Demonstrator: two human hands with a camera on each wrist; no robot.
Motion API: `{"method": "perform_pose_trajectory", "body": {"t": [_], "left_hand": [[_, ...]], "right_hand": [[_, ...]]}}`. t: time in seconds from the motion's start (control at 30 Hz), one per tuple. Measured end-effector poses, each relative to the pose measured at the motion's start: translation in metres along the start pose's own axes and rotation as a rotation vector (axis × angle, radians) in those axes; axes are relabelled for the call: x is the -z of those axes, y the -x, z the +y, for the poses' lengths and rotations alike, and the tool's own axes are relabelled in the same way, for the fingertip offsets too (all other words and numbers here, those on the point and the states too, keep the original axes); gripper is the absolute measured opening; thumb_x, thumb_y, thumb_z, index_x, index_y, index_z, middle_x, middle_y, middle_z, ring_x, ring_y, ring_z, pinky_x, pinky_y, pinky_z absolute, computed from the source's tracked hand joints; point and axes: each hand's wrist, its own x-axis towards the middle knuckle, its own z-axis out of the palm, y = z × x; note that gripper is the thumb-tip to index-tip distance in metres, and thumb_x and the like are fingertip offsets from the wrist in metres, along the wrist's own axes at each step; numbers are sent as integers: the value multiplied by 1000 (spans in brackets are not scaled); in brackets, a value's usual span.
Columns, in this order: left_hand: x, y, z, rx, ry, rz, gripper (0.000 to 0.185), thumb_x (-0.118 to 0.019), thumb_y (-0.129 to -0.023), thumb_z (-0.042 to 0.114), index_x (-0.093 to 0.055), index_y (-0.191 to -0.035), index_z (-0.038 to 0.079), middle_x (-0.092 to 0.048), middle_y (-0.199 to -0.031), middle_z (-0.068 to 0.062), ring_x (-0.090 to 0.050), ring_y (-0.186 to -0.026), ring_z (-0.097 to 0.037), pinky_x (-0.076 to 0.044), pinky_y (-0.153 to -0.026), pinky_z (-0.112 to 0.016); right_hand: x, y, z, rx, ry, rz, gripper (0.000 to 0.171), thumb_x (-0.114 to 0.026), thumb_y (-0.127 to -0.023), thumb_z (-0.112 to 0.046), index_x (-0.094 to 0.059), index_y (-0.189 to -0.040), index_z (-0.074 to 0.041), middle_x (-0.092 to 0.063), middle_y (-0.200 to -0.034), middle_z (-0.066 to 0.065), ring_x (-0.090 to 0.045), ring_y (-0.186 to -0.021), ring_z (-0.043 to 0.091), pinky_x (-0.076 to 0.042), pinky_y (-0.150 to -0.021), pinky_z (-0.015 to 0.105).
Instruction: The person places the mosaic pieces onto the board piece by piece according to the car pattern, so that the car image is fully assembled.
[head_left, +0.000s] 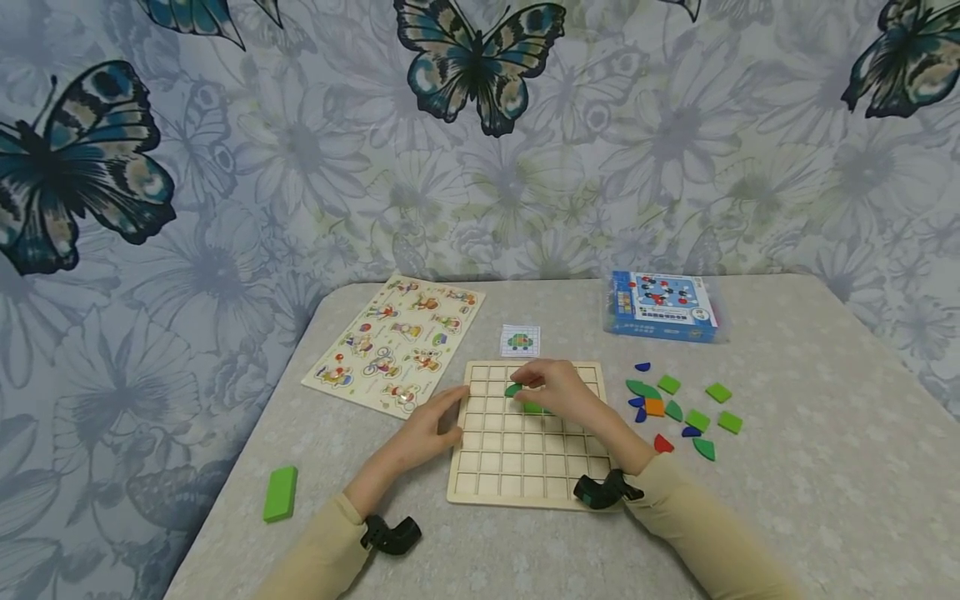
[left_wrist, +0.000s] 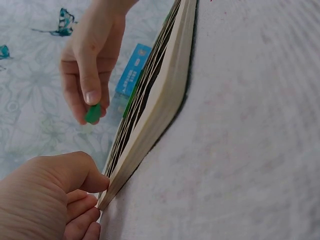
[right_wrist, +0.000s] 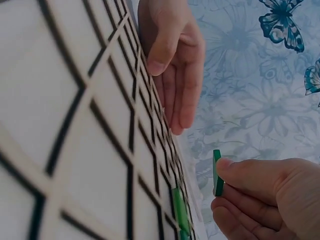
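My wrists, each with a black camera strap, sat just nearer to me than the wooden grid board (head_left: 525, 467), and I take that board as my landmark. To the near left of it, well apart, a green rectangular block (head_left: 281, 493) lay flat on the table (head_left: 810, 467). My left hand (head_left: 427, 429) rested against the board's left edge with fingers straight and relaxed, the thumb on the top rim, gripping nothing and only steadying the frame. Over the board's upper middle cells my right hand (head_left: 558, 392) pinched a small green curved piece (head_left: 513, 389) between thumb and fingertips; the wrist views showed it held on edge just above the grid, not yet seated. A second green piece (head_left: 534, 407) already lay in a cell just beneath that hand. I judged I was midway through placing this piece, early in filling the board; the next move called for turning it flat, lining its curve with the neighbouring piece, and lowering it into one cell without nudging the other. To the right of the board lay the loose pieces (head_left: 678, 408), green, blue, orange and red. Just beyond the board's far edge sat a small pattern card (head_left: 520, 340), farther left a picture puzzle board (head_left: 397, 342), and far right the blue box (head_left: 662, 306).
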Motion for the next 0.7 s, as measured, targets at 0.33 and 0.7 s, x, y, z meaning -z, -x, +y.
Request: {"method": "perform_pose_trajectory", "body": {"t": [0.33, 0.7], "left_hand": [[-1, 1, 0, 2, -5, 15, 65, -61, -87, 5, -34, -146, 3, -33, -148, -14, -28, -137, -28, -26, -109, -45], [-2, 0, -2, -1, -5, 15, 65, -62, -86, 7, -35, -146, 4, -34, -148, -13, -28, -137, -27, -26, -109, -44]], "right_hand": [[-9, 1, 20, 8, 51, -64, 29, -73, -83, -12, -69, -110, -4, -67, -102, 4, -63, -91, 17, -51, -79, 28], [-10, 2, 26, 119, 151, -102, 27, -72, -84, -16, -69, -110, -8, -66, -103, 0, -60, -94, 15, -49, -81, 30]]}}
